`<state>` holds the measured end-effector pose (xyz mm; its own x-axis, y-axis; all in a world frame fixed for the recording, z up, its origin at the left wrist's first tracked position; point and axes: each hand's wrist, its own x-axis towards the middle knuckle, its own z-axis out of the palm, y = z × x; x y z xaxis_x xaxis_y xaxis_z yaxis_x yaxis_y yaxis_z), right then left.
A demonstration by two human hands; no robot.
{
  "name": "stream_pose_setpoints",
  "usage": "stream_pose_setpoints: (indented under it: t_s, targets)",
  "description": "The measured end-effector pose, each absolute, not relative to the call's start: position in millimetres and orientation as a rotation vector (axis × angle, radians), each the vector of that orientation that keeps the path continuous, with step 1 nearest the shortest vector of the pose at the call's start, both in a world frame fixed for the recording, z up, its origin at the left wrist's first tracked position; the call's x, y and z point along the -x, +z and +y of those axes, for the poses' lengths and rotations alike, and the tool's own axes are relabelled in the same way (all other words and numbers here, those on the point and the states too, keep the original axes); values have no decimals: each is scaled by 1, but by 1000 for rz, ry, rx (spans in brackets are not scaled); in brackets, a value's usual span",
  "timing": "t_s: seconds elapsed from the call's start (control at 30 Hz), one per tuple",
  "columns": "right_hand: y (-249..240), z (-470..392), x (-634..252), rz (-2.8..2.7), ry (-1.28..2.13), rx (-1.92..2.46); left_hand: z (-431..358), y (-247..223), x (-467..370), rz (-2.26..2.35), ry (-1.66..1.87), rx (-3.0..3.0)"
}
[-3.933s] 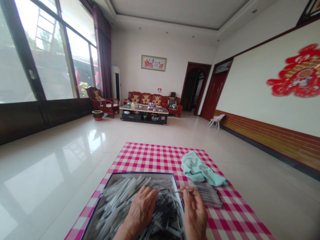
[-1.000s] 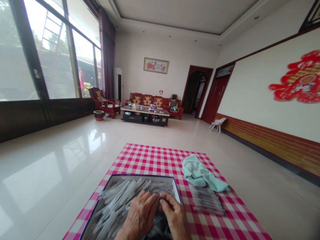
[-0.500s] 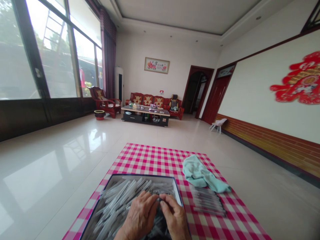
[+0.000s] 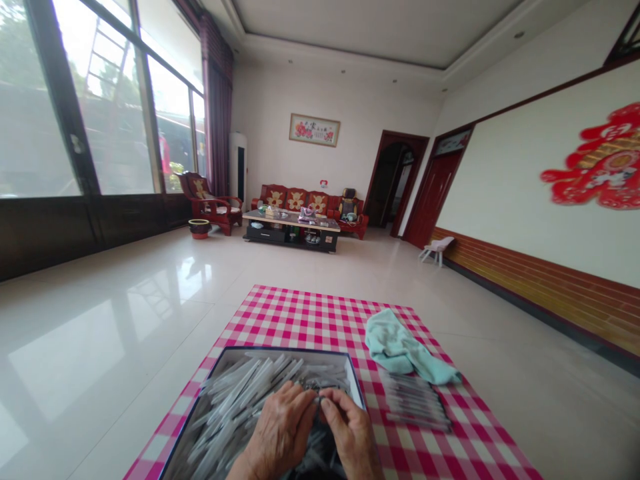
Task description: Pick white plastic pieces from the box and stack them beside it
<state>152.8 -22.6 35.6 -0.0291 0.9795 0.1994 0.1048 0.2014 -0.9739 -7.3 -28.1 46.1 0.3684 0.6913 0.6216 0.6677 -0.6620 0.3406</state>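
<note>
Left hand (image 4: 286, 428) and right hand (image 4: 350, 430) pinch closed, meeting on a small piece (image 4: 319, 399) I can't identify, over the box (image 4: 356, 382), likely so anything dropped lands inside.

Tiny piece (image 4: 319, 399) between the fingers (image 4: 344, 401) (mostly hidden), its shape unclear.

Table's got a pink-and-white checked cover (image 4: 300, 310) on it. There's a shallow box (image 4: 356, 383) with a dark blue rim up front, kinda left of middle. Over on the right, a crumpled mint-green cloth (image 4: 395, 343), with a row of slim see-through sticks (image 4: 417, 403) just nearside of it.
</note>
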Motion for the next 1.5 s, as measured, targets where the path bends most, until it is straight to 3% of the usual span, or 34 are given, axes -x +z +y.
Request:
stream_pose_setpoints:
  t_s: [0.47, 0.87, 1.27, 1.5]
  targets:
    - [39, -23, -141, -1634, 417, 1175, -27, 44, 4, 1259, 1154, -2625]
    - [44, -29, -149, -1585, 679, 1201, -29, 44, 4, 1308, 1135, -2617]
    - [33, -22, -144, -1613, 546, 1214, -28, 39, 4, 1272, 1102, -2648]
    - [41, -27, -151, -1566, 673, 1234, -27, 40, 4, 1321, 1071, -2629]
